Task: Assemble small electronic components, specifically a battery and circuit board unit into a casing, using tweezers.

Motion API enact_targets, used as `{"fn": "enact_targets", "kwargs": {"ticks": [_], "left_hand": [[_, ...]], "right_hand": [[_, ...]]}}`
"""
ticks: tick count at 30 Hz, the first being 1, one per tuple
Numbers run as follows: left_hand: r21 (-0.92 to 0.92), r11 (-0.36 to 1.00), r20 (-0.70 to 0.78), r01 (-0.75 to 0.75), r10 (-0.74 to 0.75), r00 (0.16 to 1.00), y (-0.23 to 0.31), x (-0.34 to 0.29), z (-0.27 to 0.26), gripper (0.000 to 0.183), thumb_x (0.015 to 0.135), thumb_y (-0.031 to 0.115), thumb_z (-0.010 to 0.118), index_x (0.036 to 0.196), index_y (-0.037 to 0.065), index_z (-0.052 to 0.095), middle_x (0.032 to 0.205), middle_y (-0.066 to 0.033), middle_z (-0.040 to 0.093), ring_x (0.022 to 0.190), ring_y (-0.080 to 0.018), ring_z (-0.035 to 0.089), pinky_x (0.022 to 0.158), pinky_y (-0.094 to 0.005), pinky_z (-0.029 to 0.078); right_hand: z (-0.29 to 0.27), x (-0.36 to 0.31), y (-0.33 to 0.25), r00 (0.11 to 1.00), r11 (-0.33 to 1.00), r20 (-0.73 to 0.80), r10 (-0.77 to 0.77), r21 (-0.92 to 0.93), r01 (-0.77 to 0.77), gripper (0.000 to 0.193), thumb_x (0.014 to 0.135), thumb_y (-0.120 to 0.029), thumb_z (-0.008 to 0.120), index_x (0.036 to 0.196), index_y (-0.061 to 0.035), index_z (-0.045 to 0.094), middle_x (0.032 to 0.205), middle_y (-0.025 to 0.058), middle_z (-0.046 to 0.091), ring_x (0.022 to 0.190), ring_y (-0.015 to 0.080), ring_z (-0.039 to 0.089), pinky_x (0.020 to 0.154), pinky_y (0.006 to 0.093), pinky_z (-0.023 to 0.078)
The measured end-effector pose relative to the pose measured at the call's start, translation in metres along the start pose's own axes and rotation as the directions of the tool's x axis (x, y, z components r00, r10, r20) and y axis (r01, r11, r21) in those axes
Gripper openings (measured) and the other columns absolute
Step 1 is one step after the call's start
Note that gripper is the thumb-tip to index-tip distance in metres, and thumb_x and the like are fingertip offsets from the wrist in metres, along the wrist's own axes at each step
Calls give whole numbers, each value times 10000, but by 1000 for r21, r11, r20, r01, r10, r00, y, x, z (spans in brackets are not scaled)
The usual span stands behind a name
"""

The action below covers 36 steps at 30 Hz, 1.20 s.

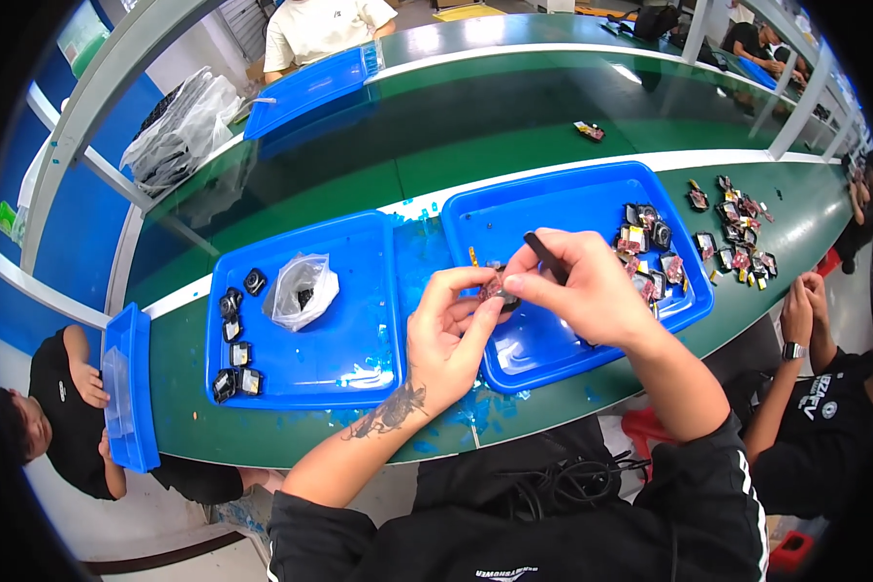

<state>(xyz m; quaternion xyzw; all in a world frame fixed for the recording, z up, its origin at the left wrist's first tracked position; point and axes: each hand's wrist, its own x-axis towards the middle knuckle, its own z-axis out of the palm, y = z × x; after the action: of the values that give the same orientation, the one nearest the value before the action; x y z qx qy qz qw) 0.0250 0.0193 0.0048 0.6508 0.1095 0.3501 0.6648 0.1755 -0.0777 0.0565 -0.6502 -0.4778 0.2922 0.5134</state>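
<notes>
Above the right-hand blue tray (572, 364), my left hand (448, 335) is closed around a small electronic module (495, 289) with a reddish circuit board and black casing. My fingers partly cover it. A short yellow strip (472, 256) sticks up beside it. My right hand (582, 291) grips a flat black hand tool (545, 256), its upper end slanting out between thumb and fingers. The tool's working end is hidden, so its exact kind cannot be told. The right thumb meets the module. Several similar modules (635, 239) lie at that tray's right side.
A second blue tray (301, 398) on the left holds black camera-like parts (231, 303) and an open plastic bag (302, 291) with small dark pieces. More modules (742, 228) lie loose on the green bench right. Co-workers (68, 407) sit left, right and opposite.
</notes>
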Motion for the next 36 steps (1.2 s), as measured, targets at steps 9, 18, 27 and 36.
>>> {"fn": "enact_targets", "kwargs": {"ticks": [9, 18, 27, 36], "left_hand": [[262, 918, 129, -299, 273, 953, -3, -2, -5, 346, 843, -72, 643, 1170, -2, 552, 1146, -120, 584, 1013, -197, 641, 843, -299, 566], [-64, 981, 133, 185, -176, 975, 10, 2, -1, 227, 859, 14, 671, 1053, 9, 554, 1106, -81, 540, 946, -152, 633, 786, -251, 545], [-64, 964, 200, 259, -242, 950, 9, 5, -5, 150, 873, -22, 635, 984, -5, 536, 1019, -58, 539, 951, -141, 619, 829, -256, 544], [41, 973, 178, 226, -230, 957, 11, 4, -4, 130, 866, 0, 648, 976, -8, 579, 1014, -59, 567, 918, -109, 595, 791, -233, 539]], "right_hand": [[-2, -7, -1, 999, 992, -7, 42, 123, -41, 169, 882, -156, 659, 887, 13, 665, 713, -22, 604, 634, 22, 457, 558, 218, 368], [5, -18, 4, 996, 999, -88, -19, 34, 22, 102, 843, -78, 669, 898, 7, 682, 782, 13, 588, 641, 52, 488, 569, 226, 385], [4, -23, -1, 924, 870, -127, -360, -404, 283, 180, 730, 38, 710, 900, -13, 685, 831, 83, 595, 716, 187, 624, 588, 288, 502], [-1, -24, 1, 771, 407, 186, -610, -761, 505, 303, 584, -8, 744, 874, -42, 663, 818, 43, 581, 588, 171, 610, 465, 301, 481]]}}
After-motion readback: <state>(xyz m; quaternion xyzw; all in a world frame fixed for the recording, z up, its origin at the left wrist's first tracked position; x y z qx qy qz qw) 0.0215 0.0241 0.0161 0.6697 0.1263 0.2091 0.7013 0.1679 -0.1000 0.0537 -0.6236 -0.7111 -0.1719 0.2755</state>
